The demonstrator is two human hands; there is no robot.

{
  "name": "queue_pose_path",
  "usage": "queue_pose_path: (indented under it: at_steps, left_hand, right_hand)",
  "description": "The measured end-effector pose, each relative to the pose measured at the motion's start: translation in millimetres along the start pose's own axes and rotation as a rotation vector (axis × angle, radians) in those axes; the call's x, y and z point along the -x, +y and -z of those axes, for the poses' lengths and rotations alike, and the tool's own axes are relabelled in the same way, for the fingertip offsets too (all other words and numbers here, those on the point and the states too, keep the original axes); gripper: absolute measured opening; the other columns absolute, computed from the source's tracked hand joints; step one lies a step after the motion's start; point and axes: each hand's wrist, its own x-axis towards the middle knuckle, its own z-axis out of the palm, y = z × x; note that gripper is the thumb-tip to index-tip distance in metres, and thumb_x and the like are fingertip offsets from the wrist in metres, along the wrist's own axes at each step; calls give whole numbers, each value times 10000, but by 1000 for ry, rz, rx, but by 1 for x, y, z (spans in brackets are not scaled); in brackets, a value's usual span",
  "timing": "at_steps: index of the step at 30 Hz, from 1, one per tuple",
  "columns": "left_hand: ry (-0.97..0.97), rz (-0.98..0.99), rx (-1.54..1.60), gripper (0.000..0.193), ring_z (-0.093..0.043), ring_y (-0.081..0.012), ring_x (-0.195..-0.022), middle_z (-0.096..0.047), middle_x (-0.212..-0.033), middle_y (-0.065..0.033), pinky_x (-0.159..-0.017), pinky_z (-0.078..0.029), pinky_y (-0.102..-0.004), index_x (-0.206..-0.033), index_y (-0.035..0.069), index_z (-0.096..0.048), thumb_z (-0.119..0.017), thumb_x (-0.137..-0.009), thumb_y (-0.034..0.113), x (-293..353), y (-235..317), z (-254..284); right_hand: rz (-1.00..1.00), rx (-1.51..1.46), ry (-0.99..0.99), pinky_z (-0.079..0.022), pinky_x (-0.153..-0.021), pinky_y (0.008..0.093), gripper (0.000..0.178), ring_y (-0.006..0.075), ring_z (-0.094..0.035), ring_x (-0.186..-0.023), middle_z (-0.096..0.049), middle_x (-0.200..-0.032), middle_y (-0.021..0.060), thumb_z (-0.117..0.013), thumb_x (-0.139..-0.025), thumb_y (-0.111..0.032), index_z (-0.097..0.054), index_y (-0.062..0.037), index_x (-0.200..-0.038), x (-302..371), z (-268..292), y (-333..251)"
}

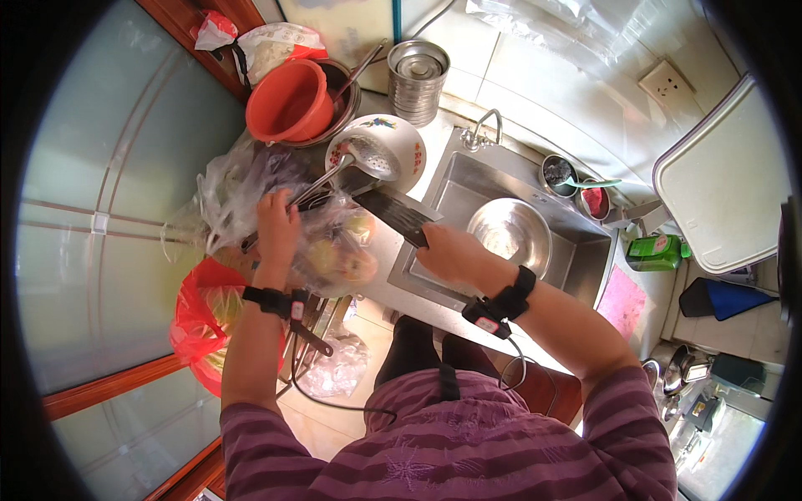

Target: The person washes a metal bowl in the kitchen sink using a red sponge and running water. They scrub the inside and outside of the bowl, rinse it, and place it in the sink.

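Note:
My left hand (278,230) is closed on the long handle of a metal skimmer (374,159). The skimmer's perforated bowl lies over a white floral basin (404,140). My right hand (459,257) grips a dark, flat slotted spatula (391,214) at its near right end, by the sink's left edge. The spatula's far end reaches toward the floral basin. Between my hands, a clear plastic bag (334,255) holds several round yellow-red fruits. More crumpled clear plastic (230,200) lies just left of my left hand.
A steel bowl (535,225) sits in the sink (447,179). Behind stand a red plastic basin (292,102) and stacked steel containers (415,92). Small cups (558,174), a green bottle (654,252) and a pink cloth (622,301) are right. A red bag (196,330) hangs left.

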Motion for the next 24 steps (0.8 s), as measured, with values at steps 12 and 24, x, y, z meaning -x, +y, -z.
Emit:
queue_pose_path:
  at_steps: [12,24]
  left_hand:
    - [-1228,710,1633,385,-593,-177,-989,-574,-1140,-97,-847,-470,-325,-1205,55,-477,-384,-970,345,69,166,16]
    - [-916,471,1279,459,-541,-99,-674,-548,-923,-34,-567,-437,-231,-1289,70,-412,-524,-844,88,90,217,43]
  right_hand:
    - [-212,-1413,-176,-467,-604,287,264,155,-577,-736,-594,-841,51,-484,-932,-266,-535,-27,-1032,39,-25,17]
    - [117,-1340,-2,-412,-874,326,276,164,-510,-1012,-537,-1106,28,-494,-942,-215,-481,-96,-1190,77,-50,36]
